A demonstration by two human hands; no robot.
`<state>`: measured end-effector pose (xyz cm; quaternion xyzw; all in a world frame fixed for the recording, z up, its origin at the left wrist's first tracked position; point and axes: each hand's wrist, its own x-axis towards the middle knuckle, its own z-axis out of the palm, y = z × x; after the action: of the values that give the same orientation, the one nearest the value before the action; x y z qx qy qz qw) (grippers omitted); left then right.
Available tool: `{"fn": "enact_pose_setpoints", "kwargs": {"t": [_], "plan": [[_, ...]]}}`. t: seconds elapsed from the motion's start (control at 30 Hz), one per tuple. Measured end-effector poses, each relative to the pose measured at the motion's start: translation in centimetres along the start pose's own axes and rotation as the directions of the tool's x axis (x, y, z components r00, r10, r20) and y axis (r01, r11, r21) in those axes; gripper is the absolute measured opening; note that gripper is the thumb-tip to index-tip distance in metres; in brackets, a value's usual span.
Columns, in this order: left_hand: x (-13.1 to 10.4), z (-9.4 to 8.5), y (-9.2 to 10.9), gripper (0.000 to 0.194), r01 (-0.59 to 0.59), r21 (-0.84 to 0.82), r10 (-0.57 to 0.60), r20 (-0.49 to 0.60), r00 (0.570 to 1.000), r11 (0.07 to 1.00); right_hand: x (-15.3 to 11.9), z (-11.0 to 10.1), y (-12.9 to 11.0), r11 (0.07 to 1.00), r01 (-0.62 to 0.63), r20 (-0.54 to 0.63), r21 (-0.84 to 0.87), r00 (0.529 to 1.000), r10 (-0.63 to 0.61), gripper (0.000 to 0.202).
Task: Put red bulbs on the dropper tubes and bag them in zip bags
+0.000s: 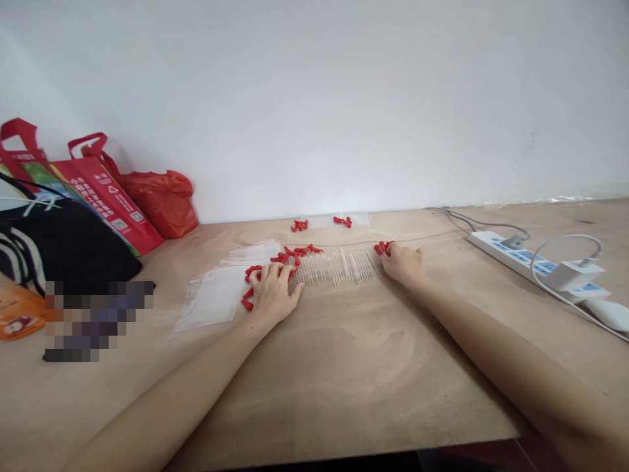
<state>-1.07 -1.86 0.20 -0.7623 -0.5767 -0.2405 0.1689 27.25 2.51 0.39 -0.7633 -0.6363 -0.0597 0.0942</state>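
A row of thin, clear tubes lies side by side on the wooden table. At its left end is a heap of small red bulb-like pieces. My left hand rests on that heap with its fingers spread and thumb apart, covering some of the pieces. By the row's right end, my right hand has its fingers curled down on a few red pieces; its fingertips are partly hidden. Several flat clear plastic bags lie overlapped to the left of my left hand.
Near the wall, more red pieces lie on a clear bag. A white power strip with plugs and cables lies to the right. On the left stand a red plastic bag, a printed shopping bag and a black bag.
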Motion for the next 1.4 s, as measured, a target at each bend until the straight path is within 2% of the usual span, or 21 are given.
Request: {"fn": "enact_pose_setpoints", "kwargs": {"t": [0.13, 0.27, 0.53, 0.83, 0.93, 1.0, 1.13, 1.2, 1.23, 1.3, 1.37, 1.4], "plan": [[0.1, 0.0, -0.1, 0.025, 0.007, 0.037, -0.008, 0.005, 1.0, 0.999, -0.1, -0.1, 0.2, 1.0, 0.009, -0.036, 0.023, 0.999, -0.009, 0.032], [0.2, -0.3, -0.2, 0.023, 0.006, 0.064, -0.006, 0.005, 1.0, 0.998, -0.4, -0.3, -0.6, 0.995, 0.072, -0.062, 0.072, 0.996, -0.068, 0.029], [0.7, -0.2, -0.5, 0.021, 0.011, 0.124, -0.006, -0.041, 0.999, 0.992, -0.3, -0.3, -2.0, 0.995, 0.061, 0.094, 0.077, 0.993, -0.068, 0.026], [1.7, 1.0, -0.8, 0.021, -0.039, 0.108, 0.044, -0.049, 0.998, 0.993, 0.3, 0.1, -3.3, 0.999, 0.037, 0.093, 0.0, 0.995, -0.037, 0.024], [2.0, 1.2, -0.9, 0.021, -0.069, 0.117, 0.074, -0.043, 0.996, 0.991, -0.2, 0.0, -3.4, 0.999, 0.052, 0.041, -0.006, 0.998, -0.052, 0.025], [2.1, 1.2, -0.8, 0.022, -0.076, 0.112, 0.082, -0.041, 0.996, 0.991, -0.7, -0.1, -3.2, 0.995, 0.094, -0.059, -0.012, 0.994, -0.095, 0.026], [1.7, 0.6, -0.5, 0.022, -0.097, 0.022, 0.099, -0.094, 0.991, 0.995, -2.1, 0.2, -2.0, 0.965, 0.253, -0.237, 0.073, 0.944, -0.23, 0.026], [1.2, 0.3, -0.2, 0.022, -0.203, -0.082, 0.193, -0.116, 0.974, 0.976, -2.8, 0.6, -1.1, 0.907, 0.384, -0.287, 0.172, 0.901, -0.326, 0.022], [0.9, 0.1, 0.0, 0.022, -0.288, -0.141, 0.274, -0.109, 0.955, 0.947, -3.2, 0.8, -0.7, 0.86, 0.46, -0.31, 0.22, 0.869, -0.385, 0.02], [0.4, -0.2, 0.4, 0.022, -0.45, -0.253, 0.448, -0.069, 0.891, 0.856, -3.9, 1.3, -0.1, 0.75, 0.598, -0.357, 0.283, 0.791, -0.497, 0.017], [0.0, -0.6, 0.8, 0.022, -0.517, -0.343, 0.548, -0.008, 0.836, 0.784, -4.6, 1.5, 0.1, 0.663, 0.687, -0.391, 0.297, 0.721, -0.572, 0.019], [-0.1, -0.9, 0.9, 0.021, -0.516, -0.381, 0.567, 0.027, 0.823, 0.768, -4.9, 1.6, 0.1, 0.637, 0.714, -0.398, 0.29, 0.696, -0.598, 0.022]]}}
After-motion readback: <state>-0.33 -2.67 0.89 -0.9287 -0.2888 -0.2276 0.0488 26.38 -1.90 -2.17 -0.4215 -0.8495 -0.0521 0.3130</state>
